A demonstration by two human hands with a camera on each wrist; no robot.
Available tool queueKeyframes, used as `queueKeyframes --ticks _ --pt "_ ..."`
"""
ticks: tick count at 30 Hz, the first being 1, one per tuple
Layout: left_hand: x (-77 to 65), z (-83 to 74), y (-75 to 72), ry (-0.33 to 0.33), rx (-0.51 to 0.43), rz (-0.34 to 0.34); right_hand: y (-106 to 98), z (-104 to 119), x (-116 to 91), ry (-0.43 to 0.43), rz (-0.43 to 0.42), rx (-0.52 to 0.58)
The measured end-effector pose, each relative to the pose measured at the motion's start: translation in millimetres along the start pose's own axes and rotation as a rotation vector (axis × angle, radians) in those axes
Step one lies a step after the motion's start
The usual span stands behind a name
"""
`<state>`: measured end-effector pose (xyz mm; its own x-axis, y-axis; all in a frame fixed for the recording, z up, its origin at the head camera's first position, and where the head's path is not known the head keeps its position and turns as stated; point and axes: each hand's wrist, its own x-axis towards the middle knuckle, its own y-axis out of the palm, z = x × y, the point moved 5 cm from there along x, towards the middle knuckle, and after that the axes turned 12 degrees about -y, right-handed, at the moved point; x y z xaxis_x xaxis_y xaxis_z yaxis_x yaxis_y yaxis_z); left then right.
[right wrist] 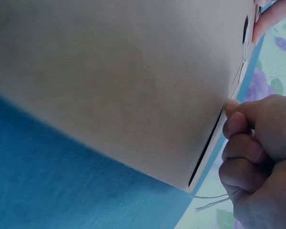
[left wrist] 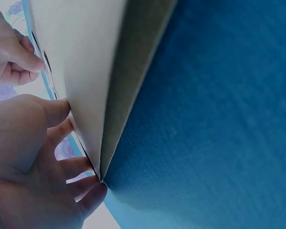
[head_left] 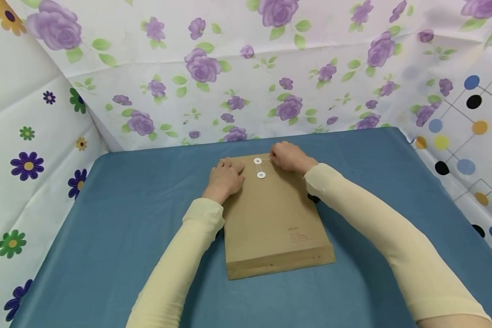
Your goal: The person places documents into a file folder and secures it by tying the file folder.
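Observation:
A brown paper document envelope (head_left: 276,214) lies flat with its folded bottom edge toward me. Two white button discs (head_left: 261,175) sit near its top, one on the flap, with thin string (head_left: 264,159) running between them and off to the right. My left hand (head_left: 225,178) rests on the upper left edge of the envelope, its fingers fairly straight. At the upper right, my right hand (head_left: 290,157) pinches the string between thumb and curled fingers. In the right wrist view, loose string ends (right wrist: 212,202) hang out below that fist.
A blue cloth (head_left: 147,218) covers the table under the envelope. Flowered sheeting (head_left: 205,105) stands behind the table's far edge, and a dotted sheet (head_left: 463,136) hangs at the right.

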<state>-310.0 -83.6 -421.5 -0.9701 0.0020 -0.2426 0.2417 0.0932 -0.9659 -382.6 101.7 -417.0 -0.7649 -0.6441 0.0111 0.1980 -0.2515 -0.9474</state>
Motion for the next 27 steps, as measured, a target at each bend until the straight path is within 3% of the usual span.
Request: queueKeyframes --ticks 5,10,20,27 --pt "0.4 1.8 0.2 0.01 -0.002 0.008 3.1 8.2 -6.1 -0.003 0.072 0.0" --pt "1.3 2.8 -0.2 0.004 -0.003 0.017 5.2 15.6 -12.0 -0.001 0.083 -0.006" --pt "1.1 1.0 -0.9 -0.003 -0.01 0.024 11.3 33.7 -22.6 -0.134 0.028 -0.128" --pt "0.9 -2.5 -1.3 -0.002 -0.005 0.024 17.4 45.3 -37.0 -0.175 -0.021 -0.191"
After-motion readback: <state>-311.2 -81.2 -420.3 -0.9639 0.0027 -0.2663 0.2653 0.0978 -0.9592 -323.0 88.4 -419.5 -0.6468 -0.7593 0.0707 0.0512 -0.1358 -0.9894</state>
